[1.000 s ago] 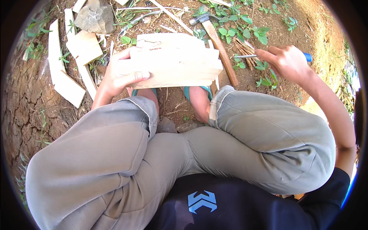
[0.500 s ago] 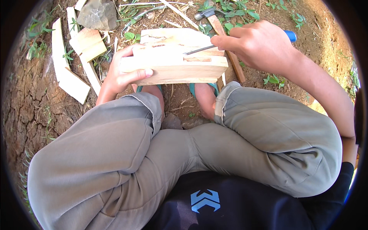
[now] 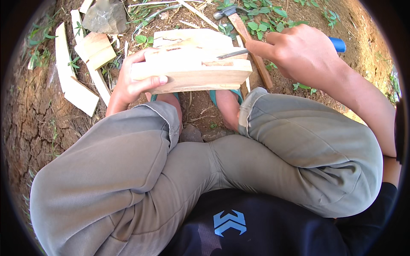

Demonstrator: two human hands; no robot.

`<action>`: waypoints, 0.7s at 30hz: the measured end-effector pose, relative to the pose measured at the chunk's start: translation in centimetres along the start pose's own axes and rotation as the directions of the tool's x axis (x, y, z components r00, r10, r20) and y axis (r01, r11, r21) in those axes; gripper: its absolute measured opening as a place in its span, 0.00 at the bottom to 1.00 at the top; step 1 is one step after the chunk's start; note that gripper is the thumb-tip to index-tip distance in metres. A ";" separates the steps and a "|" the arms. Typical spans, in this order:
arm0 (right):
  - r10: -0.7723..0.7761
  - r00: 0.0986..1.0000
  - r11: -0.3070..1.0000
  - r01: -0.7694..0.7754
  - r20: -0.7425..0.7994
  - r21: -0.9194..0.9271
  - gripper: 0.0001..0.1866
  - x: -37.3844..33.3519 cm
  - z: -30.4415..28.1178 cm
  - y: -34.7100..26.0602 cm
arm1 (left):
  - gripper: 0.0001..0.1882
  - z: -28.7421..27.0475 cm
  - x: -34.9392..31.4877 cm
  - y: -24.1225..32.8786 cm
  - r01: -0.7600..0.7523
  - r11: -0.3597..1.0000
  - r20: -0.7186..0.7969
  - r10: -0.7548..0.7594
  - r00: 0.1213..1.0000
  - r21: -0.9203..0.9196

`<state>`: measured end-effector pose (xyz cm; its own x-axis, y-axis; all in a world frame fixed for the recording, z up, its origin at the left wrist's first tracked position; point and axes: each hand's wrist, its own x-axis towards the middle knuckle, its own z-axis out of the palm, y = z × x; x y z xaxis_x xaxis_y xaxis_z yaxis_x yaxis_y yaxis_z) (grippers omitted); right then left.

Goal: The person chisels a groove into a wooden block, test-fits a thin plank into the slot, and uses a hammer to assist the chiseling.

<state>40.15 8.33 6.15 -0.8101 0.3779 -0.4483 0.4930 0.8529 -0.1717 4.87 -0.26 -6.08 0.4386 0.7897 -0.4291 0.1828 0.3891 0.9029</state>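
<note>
Left hand [image 3: 128,85] fingers around pale wooden block [image 3: 192,64]; right hand [image 3: 303,53] fingers around blue-handled chisel [image 3: 337,44], blade tip on block.

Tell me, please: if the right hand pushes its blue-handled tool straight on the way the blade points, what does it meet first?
The right hand aims the tool's blade leftward, its tip seemingly already on the wooden block. So it would likely meet that wood first, then the left hand gripping the block's far end; depth is unclear.
</note>
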 end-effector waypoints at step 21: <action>0.118 0.983 0.980 -0.092 -0.143 0.177 0.13 -2.4 -1.1 2.1 | 0.33 -0.5 -0.1 -0.1 -0.035 0.999 -0.018 0.034 0.999 -0.014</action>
<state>42.79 9.58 7.86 -0.7832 0.5238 -0.3351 0.6138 0.7375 -0.2818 4.37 -0.18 -6.08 0.4287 0.8110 -0.3982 0.1555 0.3679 0.9168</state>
